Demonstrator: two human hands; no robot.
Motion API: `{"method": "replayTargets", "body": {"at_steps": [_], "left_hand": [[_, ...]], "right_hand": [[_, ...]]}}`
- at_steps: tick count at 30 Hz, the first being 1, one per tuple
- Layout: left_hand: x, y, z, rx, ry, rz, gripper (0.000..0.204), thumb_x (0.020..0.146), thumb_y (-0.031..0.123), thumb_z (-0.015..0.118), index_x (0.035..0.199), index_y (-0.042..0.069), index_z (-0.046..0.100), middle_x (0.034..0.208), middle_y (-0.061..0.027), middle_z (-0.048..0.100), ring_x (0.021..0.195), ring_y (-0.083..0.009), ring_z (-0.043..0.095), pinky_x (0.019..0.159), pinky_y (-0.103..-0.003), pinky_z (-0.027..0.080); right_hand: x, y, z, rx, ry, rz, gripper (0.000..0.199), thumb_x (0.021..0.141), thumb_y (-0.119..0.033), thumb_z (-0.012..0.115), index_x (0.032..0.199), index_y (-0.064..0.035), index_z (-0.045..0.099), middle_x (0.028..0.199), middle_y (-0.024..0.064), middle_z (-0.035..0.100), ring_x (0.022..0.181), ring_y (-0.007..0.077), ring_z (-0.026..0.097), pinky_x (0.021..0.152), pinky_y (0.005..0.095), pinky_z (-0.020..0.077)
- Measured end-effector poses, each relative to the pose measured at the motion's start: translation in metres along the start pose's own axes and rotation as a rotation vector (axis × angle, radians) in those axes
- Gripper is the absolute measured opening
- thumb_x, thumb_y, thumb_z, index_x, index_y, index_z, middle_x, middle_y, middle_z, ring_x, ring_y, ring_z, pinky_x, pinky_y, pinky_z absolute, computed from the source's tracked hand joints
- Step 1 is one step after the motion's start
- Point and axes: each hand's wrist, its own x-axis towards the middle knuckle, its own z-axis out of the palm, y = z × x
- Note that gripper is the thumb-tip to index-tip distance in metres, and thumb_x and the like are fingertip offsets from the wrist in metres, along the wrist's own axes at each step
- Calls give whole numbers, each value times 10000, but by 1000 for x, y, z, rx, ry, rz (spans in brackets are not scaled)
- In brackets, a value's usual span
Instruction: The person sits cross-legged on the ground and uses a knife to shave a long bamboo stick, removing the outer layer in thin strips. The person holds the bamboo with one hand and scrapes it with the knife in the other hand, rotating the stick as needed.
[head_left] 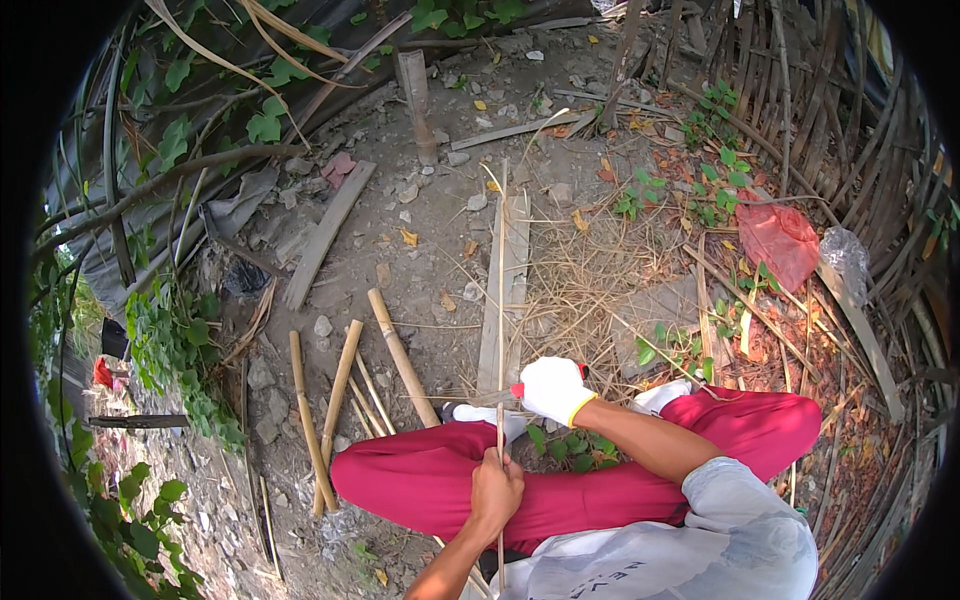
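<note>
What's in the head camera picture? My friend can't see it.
A bare left hand grips a long, thin strip, and a white-gloved right hand holds a partly red tool. Bamboo poles lie by the left knee.

The right hand [560,392] wore a plain white glove [545,380], finished at the wrist with a narrow yellow hem [583,408]. Further up from that hand, past a bare forearm [640,438], came the short, loose sleeve [725,490] of a pale grey-white shirt [680,560], patched in darker blue-grey and printed with dark lettering [625,576]. The left hand [497,492] was bare. Deep crimson trousers [590,505] spread out on both sides of the hands, and white footwear [660,397] showed just beside the glove.
</note>
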Motion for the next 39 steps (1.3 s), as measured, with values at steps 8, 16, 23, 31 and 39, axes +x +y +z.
{"method": "replayTargets", "body": {"at_steps": [8, 16, 23, 31, 39], "left_hand": [[6, -8, -2, 12, 12, -15, 133, 834, 33, 598, 936, -32, 544, 722, -245, 630, 715, -444, 663, 668, -488, 516], [9, -16, 0, 19, 31, -59, 133, 835, 29, 585, 941, -42, 548, 721, -245, 635, 725, -441, 673, 680, -485, 521], [8, -15, -1, 41, 41, -47, 147, 831, 32, 592, 951, -49, 561, 720, -247, 641, 728, -441, 676, 685, -481, 526], [-13, -5, -7, 53, -112, -131, 210, 816, 50, 616, 992, -54, 567, 797, -295, 670, 811, -492, 677, 748, -531, 533], [-33, 8, -13, 40, -180, -100, 191, 824, 57, 617, 972, -55, 577, 770, -288, 665, 767, -491, 671, 724, -529, 536]], "right_hand": [[10, -11, 5, 43, 31, 6, 239, 742, -228, 650, 778, -15, 754, 760, 225, 708, 745, 389, 718, 687, 472, 571], [20, -20, 4, 45, -57, 34, 254, 800, -204, 633, 857, 8, 761, 843, 254, 723, 827, 397, 734, 745, 472, 580], [34, -19, 3, 57, 13, 75, 247, 783, -217, 646, 827, -2, 759, 793, 241, 715, 772, 397, 728, 714, 459, 579], [61, 11, -15, 61, -29, 234, 266, 838, -187, 604, 934, 5, 762, 931, 260, 733, 892, 407, 733, 778, 479, 585], [79, 47, -24, 35, 38, 323, 276, 865, -230, 626, 967, -19, 770, 991, 253, 737, 933, 390, 733, 794, 473, 587]]}}
